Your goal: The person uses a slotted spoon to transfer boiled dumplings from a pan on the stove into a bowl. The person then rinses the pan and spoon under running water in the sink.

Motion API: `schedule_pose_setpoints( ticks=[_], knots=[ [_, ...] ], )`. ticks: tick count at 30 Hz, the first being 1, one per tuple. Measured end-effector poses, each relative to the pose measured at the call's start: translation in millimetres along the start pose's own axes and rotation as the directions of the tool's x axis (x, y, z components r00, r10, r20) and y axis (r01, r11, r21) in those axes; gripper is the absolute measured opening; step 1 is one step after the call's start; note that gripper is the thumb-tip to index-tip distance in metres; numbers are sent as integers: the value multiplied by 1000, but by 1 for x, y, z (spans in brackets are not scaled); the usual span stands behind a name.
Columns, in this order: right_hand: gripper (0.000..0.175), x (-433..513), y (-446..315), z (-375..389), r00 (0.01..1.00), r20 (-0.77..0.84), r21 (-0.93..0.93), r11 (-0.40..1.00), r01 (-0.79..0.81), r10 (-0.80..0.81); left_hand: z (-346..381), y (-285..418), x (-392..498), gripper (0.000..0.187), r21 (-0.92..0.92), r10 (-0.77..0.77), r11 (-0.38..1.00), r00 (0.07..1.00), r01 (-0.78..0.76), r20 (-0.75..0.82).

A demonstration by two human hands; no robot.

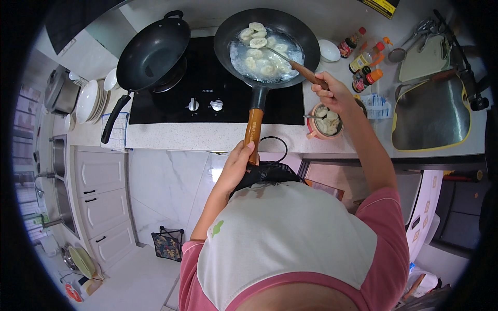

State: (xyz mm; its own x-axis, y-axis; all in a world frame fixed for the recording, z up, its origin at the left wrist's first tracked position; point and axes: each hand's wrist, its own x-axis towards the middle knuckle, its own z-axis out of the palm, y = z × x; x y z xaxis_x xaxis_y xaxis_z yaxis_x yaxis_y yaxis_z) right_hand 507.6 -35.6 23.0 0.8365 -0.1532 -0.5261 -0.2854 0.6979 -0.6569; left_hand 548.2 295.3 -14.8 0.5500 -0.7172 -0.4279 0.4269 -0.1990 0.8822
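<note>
My left hand [238,163] grips the wooden handle [253,124] of a dark wok [229,29] on the right side of the stove. Dumplings [256,43] lie in whitish, bubbling liquid inside this wok. In my right hand [334,92] is the wooden handle of a utensil [309,73]. Its thin metal shaft reaches down among the dumplings, and its working end is hidden there. Just below my right hand, a pink-rimmed pot [310,126] on the counter holds more dumplings [328,122] and a metal utensil handle.
A second black wok [153,50] sits tilted on the left of the black cooktop [202,110]. Sauce bottles [361,62], a white bowl [329,51] and a metal cutting board [432,112] occupy the right counter. Stacked white plates [88,102] stand at left. A folding stool [168,245] is on the floor.
</note>
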Motion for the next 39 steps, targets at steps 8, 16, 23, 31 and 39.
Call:
schedule_pose_setpoints(
  ticks=[8, 16, 23, 31, 39],
  knots=[
    [16, 6, 5, -4, 991, -67, -84, 990, 109, -115, -2, 2, -1, 39, 12, 6, 1000, 1000, -6, 19],
    [15, -4, 12, -10, 981, -80, -20, 985, 174, -175, -1, 0, 0, 46, -4, 8, 1000, 1000, -7, 14],
    [15, -43, 21, -8, 981, -146, 28, 991, 134, -129, -1, 1, -1, 48, -2, -8, 1000, 1000, 8, -1],
    [16, -100, 42, -10, 981, -195, 62, 998, 31, -19, 0, 1, 0, 49, 13, -6, 1000, 1000, 5, 8],
    [18, -128, 53, -9, 975, -223, -119, 992, -36, 8, 1, 6, -1, 48, 2, 10, 1000, 999, -10, 35]
  ],
)
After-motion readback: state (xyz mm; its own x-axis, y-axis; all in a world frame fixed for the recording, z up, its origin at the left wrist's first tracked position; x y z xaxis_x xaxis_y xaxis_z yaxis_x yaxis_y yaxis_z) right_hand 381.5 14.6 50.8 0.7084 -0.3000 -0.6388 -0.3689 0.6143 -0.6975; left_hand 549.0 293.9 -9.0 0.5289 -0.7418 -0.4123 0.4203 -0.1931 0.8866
